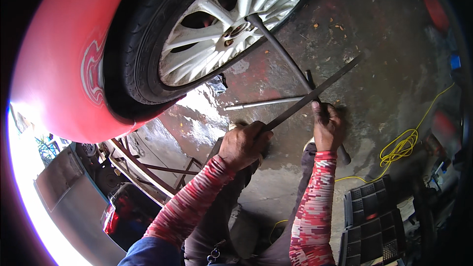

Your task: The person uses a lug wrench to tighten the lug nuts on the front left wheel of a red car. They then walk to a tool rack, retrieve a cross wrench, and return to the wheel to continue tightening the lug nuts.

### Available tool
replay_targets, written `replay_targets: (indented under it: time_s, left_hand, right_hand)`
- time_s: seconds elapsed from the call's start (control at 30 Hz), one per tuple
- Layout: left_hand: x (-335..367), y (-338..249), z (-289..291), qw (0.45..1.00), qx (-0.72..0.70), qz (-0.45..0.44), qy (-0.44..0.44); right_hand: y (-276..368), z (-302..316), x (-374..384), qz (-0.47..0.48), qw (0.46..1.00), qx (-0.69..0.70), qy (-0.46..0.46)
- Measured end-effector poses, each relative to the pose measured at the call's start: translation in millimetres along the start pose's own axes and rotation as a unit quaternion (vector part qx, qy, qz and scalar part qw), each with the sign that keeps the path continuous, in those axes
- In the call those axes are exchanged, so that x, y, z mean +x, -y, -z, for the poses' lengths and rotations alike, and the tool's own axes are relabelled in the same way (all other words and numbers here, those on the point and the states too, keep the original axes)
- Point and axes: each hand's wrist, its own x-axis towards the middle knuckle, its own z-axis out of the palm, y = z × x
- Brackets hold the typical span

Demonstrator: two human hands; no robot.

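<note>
A cross-shaped lug wrench (283,51) reaches from the hub area of the white alloy wheel (197,44) toward me, its far end against the wheel's lug nuts. My right hand (328,125) is closed around the wrench near its crossing, and the near end sticks out below that hand. Fingers of my left hand (242,143) wrap round one end of a long flat dark metal bar (320,88). The bar slants up to the right, crossing the wrench just beyond my right fingertips. I cannot tell whether the two metal pieces touch.
The red car body (64,59) curves around the tire (135,59). Beyond the bar is a silver rod (266,103). A coiled yellow cord (398,150) lies right, near black plastic crates (372,234). A metal frame (140,170) stands at left.
</note>
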Motion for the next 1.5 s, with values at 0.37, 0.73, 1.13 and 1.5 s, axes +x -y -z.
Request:
replay_targets:
  time_s: [0.37,0.73,1.13,1.5]
  left_hand:
    - [19,35,-29,1.000,-0.003,0.020,0.002]
    - [9,20,-33,0.995,-0.049,0.009,0.081]
    - [-12,44,-33,0.700,-0.687,0.186,0.066]
    - [-36,-52,-132,0.917,-0.376,0.084,0.105]
  right_hand:
    - [9,-2,-9,-0.033,0.998,0.045,-0.007]
    - [3,33,-15,-0.005,0.995,-0.100,-0.019]
    - [-43,35,-20,-0.095,0.995,-0.035,-0.012]
    - [-13,6,-42,-0.287,0.865,0.410,-0.031]
